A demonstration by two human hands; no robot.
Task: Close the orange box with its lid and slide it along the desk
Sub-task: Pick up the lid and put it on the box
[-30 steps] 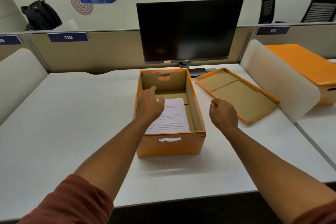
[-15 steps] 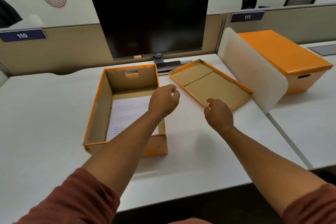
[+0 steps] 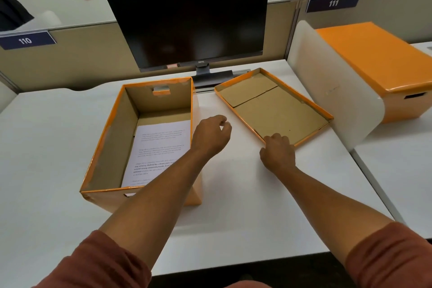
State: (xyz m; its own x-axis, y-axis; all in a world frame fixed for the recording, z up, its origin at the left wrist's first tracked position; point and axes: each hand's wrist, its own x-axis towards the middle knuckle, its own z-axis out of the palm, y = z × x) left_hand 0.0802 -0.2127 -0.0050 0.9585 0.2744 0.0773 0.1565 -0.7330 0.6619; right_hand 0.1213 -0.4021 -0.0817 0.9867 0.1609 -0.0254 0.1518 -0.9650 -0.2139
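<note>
The orange box point(image 3: 140, 138) stood open on the white desk point(image 3: 46, 147), sitting at about nine o'clock from the middle of the view, with a printed sheet of paper point(image 3: 159, 147) lying flat on its floor. Its lid point(image 3: 273, 106) lay upside down on the desk at about two o'clock from the box, cardboard inside facing up, apart from the box by a strip of bare desk.

The right hand point(image 3: 278, 154) rested at the lid's near corner, fingers curled over the orange rim there; whether they actually gripped the rim or merely touched it could not be told. The left hand point(image 3: 211, 134) hovered over the gap between box and lid, just beside the box's right wall, fingers loosely curled and holding nothing.

At twelve o'clock behind both stood a dark monitor point(image 3: 187, 16), its foot just beyond the box and lid. At three o'clock, past a white divider panel point(image 3: 332, 86), a second orange box point(image 3: 378, 65) sat closed on the neighbouring desk
</note>
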